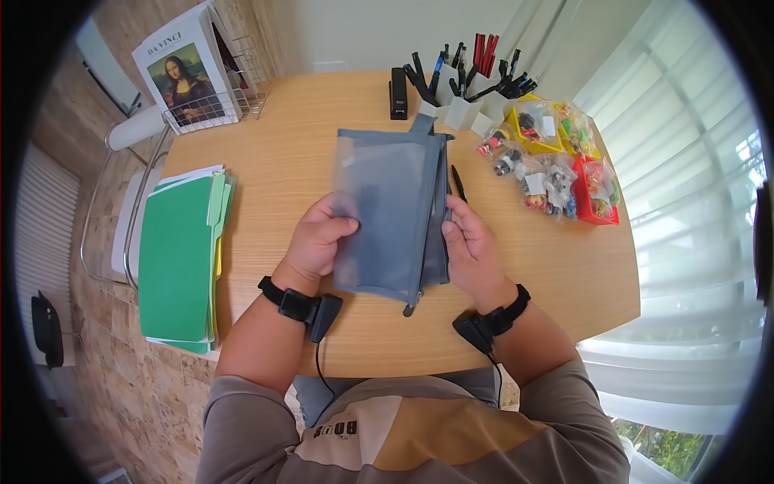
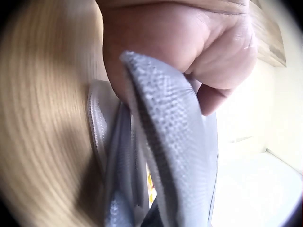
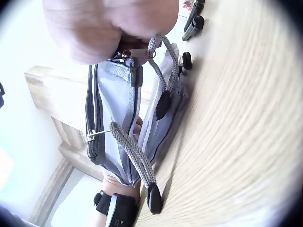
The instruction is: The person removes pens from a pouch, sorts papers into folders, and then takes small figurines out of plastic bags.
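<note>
Two grey mesh zipper pouches are held up over the desk, the front pouch (image 1: pixel 379 210) overlapping the back pouch (image 1: pixel 436 262). My left hand (image 1: pixel 316 238) grips the left edge, its thumb lying on the front face. At the right side, my right hand (image 1: pixel 476 254) pinches an edge with thumb and fingers; cannot tell whether it holds one pouch or both. In the right wrist view, a braided zipper pull (image 3: pixel 132 151) with a black tip dangles from one pouch, and a second cord loop (image 3: pixel 173 71) hangs beside it. Mesh fabric (image 2: pixel 165 104) fills the left wrist view below the palm.
Green folders (image 1: pixel 179 250) lie at the desk's left edge. A stapler (image 1: pixel 398 93) and white pen holders (image 1: pixel 461 113) full of pens stand at the back. Bagged small items sit in yellow (image 1: pixel 548 147) and red bins (image 1: pixel 595 216) at right. One black pen (image 1: pixel 459 184) lies nearby.
</note>
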Demonstrator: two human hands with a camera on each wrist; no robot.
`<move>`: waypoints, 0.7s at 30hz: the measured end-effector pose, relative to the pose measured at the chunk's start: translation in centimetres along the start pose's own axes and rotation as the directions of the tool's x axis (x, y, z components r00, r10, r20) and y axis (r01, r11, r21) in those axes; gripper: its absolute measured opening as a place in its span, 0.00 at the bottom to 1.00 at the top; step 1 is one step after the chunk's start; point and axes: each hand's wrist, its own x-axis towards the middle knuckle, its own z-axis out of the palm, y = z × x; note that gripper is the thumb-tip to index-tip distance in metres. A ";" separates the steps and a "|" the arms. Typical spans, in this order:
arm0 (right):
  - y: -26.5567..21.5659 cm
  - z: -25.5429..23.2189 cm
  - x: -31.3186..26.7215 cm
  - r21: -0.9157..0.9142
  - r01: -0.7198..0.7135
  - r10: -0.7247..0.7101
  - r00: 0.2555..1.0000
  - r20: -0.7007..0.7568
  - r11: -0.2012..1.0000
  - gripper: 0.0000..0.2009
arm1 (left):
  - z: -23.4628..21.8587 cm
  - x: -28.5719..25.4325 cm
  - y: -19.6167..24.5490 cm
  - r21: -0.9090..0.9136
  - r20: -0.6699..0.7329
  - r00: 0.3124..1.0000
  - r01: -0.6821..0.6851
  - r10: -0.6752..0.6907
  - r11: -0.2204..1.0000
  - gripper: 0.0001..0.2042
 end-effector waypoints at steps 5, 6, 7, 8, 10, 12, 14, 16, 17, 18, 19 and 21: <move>-1.8 -0.2 0.6 0.070 -0.041 0.024 0.972 0.235 0.997 0.13 | -0.5 0.1 -0.5 0.198 -0.018 0.994 -0.104 0.110 0.975 0.07; -1.0 -0.2 0.4 0.100 0.000 -0.029 0.956 0.293 0.995 0.13 | -0.2 0.1 -0.4 0.198 -0.018 0.994 -0.103 0.109 0.975 0.07; -0.9 -0.2 0.4 0.133 0.039 -0.083 0.933 0.349 0.990 0.13 | 0.9 -0.1 0.1 0.197 -0.042 0.993 -0.101 0.111 0.975 0.08; -1.0 -0.3 0.4 0.133 0.039 -0.084 0.933 0.349 0.990 0.13 | 1.5 -0.2 0.4 0.196 -0.066 0.991 -0.098 0.113 0.976 0.09; -1.6 -0.4 0.3 0.114 -0.180 0.111 0.889 0.444 0.977 0.16 | 0.9 -0.1 0.0 0.185 -0.031 0.989 -0.140 0.148 0.973 0.12; -1.4 0.3 0.3 0.175 -0.173 0.090 0.912 0.399 0.969 0.17 | 0.8 -0.1 -0.2 0.172 0.002 0.983 -0.179 0.181 0.969 0.14; -1.5 1.0 0.2 0.235 -0.161 0.071 0.934 0.349 0.959 0.19 | 1.9 -0.3 0.3 0.131 -0.008 0.987 -0.158 0.160 0.979 0.18; -1.9 1.3 0.0 0.310 -0.148 0.066 0.964 0.259 0.939 0.20 | 1.7 -0.2 0.1 0.135 0.004 0.993 -0.115 0.116 0.984 0.18; -2.2 0.9 0.3 0.310 -0.148 0.067 0.964 0.258 0.939 0.20 | 1.6 -0.1 0.0 0.140 0.016 0.997 -0.075 0.074 0.987 0.17; -2.4 0.2 1.0 0.069 0.044 -0.067 0.918 0.390 0.997 0.20 | 1.4 -0.1 -0.2 0.140 0.016 0.997 -0.073 0.072 0.987 0.17; -2.5 -0.2 1.3 -0.145 0.268 -0.151 0.828 0.539 0.952 0.20 | 1.2 -0.2 -0.4 0.169 0.010 0.997 -0.081 0.080 0.982 0.16; -2.5 -0.3 0.9 -0.175 0.298 -0.154 0.815 0.558 0.938 0.18 | 0.7 -0.2 -0.7 0.197 0.005 0.996 -0.084 0.085 0.977 0.16</move>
